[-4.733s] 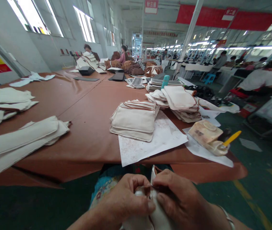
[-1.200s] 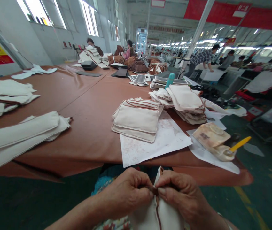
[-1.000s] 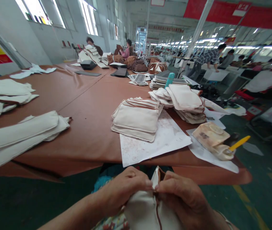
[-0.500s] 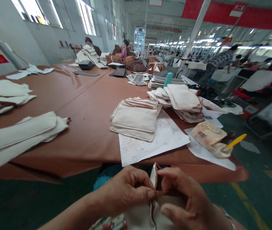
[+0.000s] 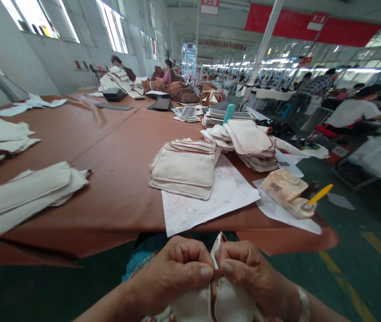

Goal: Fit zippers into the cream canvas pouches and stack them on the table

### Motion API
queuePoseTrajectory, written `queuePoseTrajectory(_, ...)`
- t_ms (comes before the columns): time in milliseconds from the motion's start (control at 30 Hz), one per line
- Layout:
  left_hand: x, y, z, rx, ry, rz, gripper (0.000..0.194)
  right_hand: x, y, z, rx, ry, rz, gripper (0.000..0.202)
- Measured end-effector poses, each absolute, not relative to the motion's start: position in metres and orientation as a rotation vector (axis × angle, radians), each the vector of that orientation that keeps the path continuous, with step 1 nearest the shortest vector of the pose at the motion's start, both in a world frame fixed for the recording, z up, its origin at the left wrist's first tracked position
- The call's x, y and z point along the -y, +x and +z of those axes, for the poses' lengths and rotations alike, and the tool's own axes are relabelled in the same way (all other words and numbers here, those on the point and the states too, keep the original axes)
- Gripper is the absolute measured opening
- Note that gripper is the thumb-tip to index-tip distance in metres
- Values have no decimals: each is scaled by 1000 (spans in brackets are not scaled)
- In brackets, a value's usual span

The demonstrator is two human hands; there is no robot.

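Low in the head view, in front of the table edge, I hold a cream fabric piece with brown edging (image 5: 232, 300). My left hand (image 5: 180, 270) pinches its brown edge between thumb and forefinger. Close beside it, my right hand (image 5: 249, 270) is pinched on the same edge, the two thumbs nearly meeting. A narrow opening lined with brown runs down the piece below my thumbs. Its upper corner pokes up between my hands, and its lower part runs out of the picture. My fingers hide some of the edge.
The brown-covered table (image 5: 109, 179) carries a stack of cream pieces (image 5: 183, 167) on white paper (image 5: 203, 214). Another stack (image 5: 249, 136) stands behind it. At right sits a stained cut-open container (image 5: 282, 185) with a yellow-handled tool (image 5: 321, 194). Long cream pieces (image 5: 25, 192) lie at left.
My right hand has closed from a looser, spread-finger pose into a pinch on the edge, its thumb rising beside my left thumb. The camera view has shifted slightly.
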State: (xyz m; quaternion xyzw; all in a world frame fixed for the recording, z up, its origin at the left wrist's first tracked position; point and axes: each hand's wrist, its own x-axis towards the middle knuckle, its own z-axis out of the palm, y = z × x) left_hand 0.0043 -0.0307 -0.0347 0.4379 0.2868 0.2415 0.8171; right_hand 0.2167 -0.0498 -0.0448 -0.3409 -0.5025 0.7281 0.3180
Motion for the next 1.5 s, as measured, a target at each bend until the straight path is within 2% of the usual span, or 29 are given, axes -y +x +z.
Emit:
queuePoseTrajectory(100, 31, 5, -34, -582, 927, 504, 36, 52, 217, -52, 1198, -846, 1983, 42)
queuePoseTrajectory(300, 24, 2, -21, -630, 1192, 473, 42, 29, 233, -18, 1706, -915, 1724, 56)
queuePoseTrajectory(467, 19, 3, -11, -689, 1470, 491, 41, 18, 224, -5, 1969, -858, 1664, 46)
queuePoseTrajectory(567, 14, -2, -5, -727, 1402, 429, 41, 20, 221, -14, 1957, -837, 1581, 43)
queuePoseTrajectory(800, -1, -16, -3, -680, 1246, 373, 56, 21, 227, -27, 1798, -836, 1678, 38)
queuePoseTrajectory(967, 1, -9, -8, -681, 1219, 332, 42, 21, 228, -30, 1771, -848, 1679, 37)
queuePoseTrajectory(1100, 8, -3, -9, -861, 1480, 378, 33, 20, 227, -37, 1731, -919, 1685, 41)
queuePoseTrajectory(1200, 10, -1, -7, -912, 1593, 379, 36, 21, 221, -36, 1791, -1000, 1580, 42)
queuePoseTrajectory(1333, 10, 0, -7, -743, 1414, 305, 41, 21, 216, -25, 1935, -1021, 1434, 44)
queuePoseTrajectory(1500, 12, 1, -10, -731, 1187, 366, 39, 20, 229, -14, 1672, -980, 1681, 49)
